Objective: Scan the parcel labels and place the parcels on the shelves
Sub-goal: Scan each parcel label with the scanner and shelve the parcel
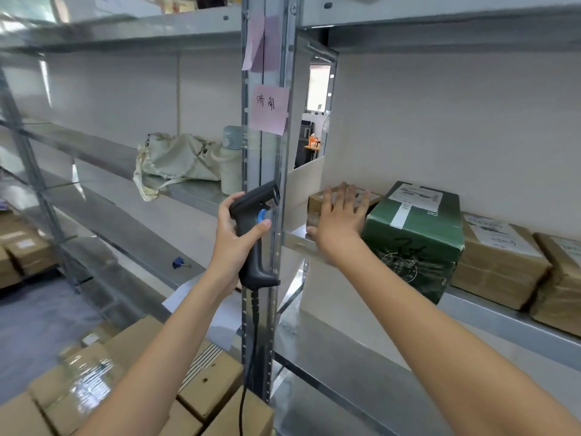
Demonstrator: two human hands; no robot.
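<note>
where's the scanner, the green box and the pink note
barcode scanner [251, 237], head view, on its black handle
green box [415, 243], head view, on its front face
pink note [269, 109], head view, on its middle

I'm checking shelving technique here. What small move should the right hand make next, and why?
Probably push the small brown parcel a little deeper, then withdraw. The right hand lies flat against it with straight fingers, beside the green box, and the left hand only holds the scanner.
</note>
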